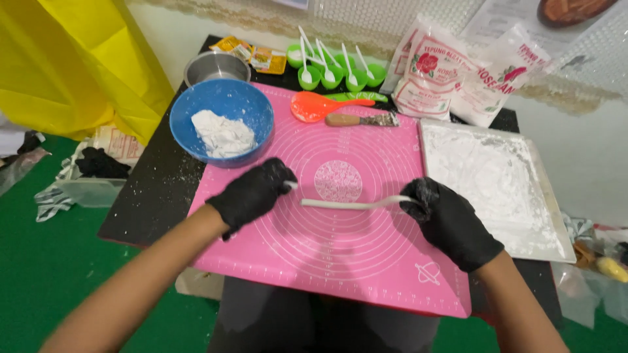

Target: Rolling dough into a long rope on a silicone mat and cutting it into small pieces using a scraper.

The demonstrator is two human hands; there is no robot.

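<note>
Your left hand (256, 191) and right hand (448, 219) pinch the dough rope's (353, 204) ends | soft, stretchy, tears easily | support its middle between them.

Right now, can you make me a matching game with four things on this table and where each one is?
Things:
1. blue bowl
2. metal tray
3. white dough rope
4. orange spoon

Places:
A. right of the pink mat
B. far edge of the mat, by the green cups
C. the mat's far left corner
D. stretched over the mat toward the right hand

Pairs: 1-C, 2-A, 3-D, 4-B
</note>
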